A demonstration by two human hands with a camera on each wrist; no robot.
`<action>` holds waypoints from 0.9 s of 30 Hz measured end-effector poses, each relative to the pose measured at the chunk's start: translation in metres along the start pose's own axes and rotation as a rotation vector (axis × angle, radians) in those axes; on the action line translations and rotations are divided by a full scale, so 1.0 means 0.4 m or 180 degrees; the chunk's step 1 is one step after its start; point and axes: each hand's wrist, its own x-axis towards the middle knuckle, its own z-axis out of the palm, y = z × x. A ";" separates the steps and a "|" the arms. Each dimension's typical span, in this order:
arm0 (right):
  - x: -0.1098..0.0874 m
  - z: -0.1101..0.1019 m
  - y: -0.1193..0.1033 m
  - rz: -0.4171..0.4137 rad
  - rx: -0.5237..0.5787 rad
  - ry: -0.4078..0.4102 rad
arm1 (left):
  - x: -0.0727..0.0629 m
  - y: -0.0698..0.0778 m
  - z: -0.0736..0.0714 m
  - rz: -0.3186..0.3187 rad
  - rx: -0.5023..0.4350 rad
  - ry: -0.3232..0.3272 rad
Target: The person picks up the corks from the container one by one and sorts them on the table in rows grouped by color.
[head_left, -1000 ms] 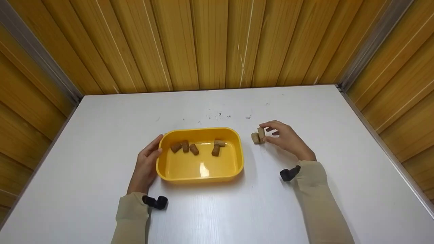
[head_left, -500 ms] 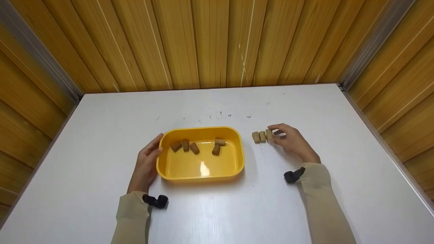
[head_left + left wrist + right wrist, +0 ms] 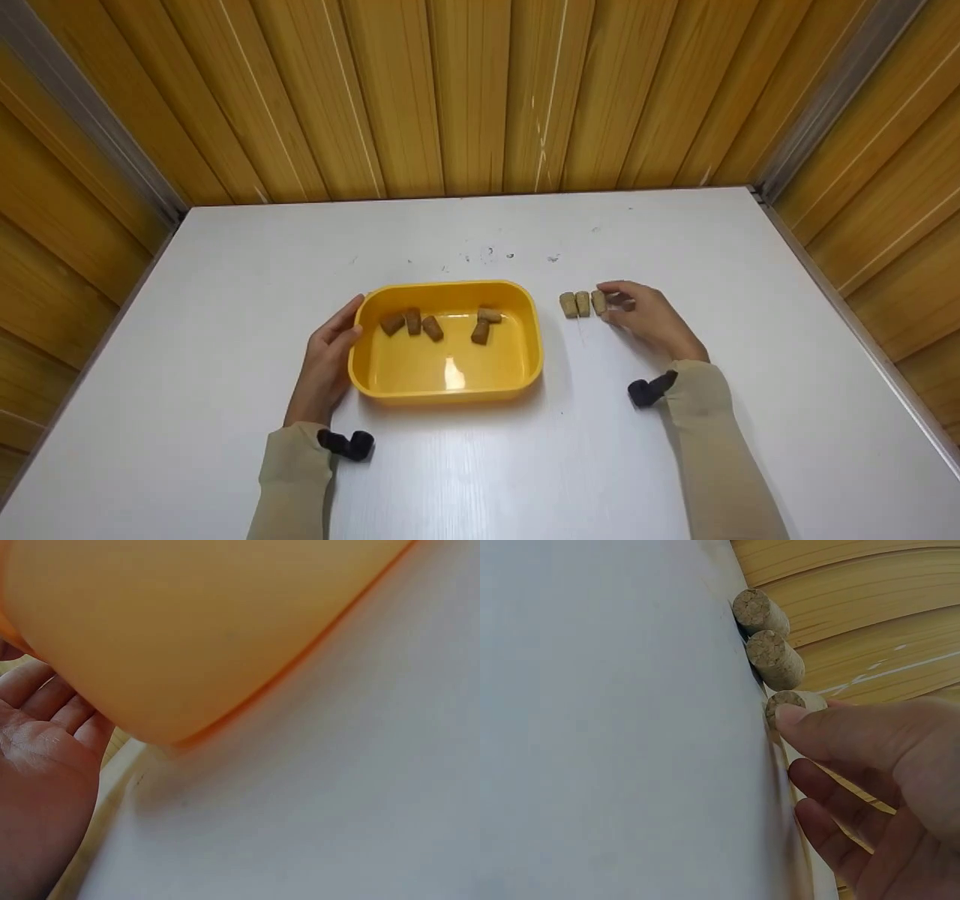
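My left hand (image 3: 324, 367) holds the left end of a yellow plastic bin (image 3: 450, 396), thumb at the rim and fingers along the outside. In the left wrist view the bin's wall (image 3: 187, 637) fills the upper part, and the fingers partly pass behind it. To the right of the bin, three light corks lie side by side on the table. My right hand (image 3: 646, 319) pinches the rightmost cork (image 3: 598, 302) between thumb and forefinger at its two ends. The middle cork (image 3: 775, 660) and the left cork (image 3: 760, 612) lie close together, untouched.
Inside the bin, several brown corks (image 3: 433, 328) lie scattered, with a lighter cork (image 3: 490, 316) at the right. The white table (image 3: 480, 480) has dark scuffs behind the bin. Wood-patterned panels (image 3: 465, 97) stand behind and at both sides.
My right hand has moved right with a cork, setting it beside the other two, so three now lie in a row. The left hand and the bin have stayed in place.
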 end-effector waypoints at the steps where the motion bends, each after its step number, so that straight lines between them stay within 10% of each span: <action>1: 0.001 0.000 0.002 -0.0005 0.0000 -0.0002 | 0.000 0.000 0.000 0.0013 0.0030 -0.0014; 27: -0.002 0.003 0.004 0.0036 -0.0009 -0.0093 | -0.001 -0.001 0.004 -0.0016 0.0046 0.0055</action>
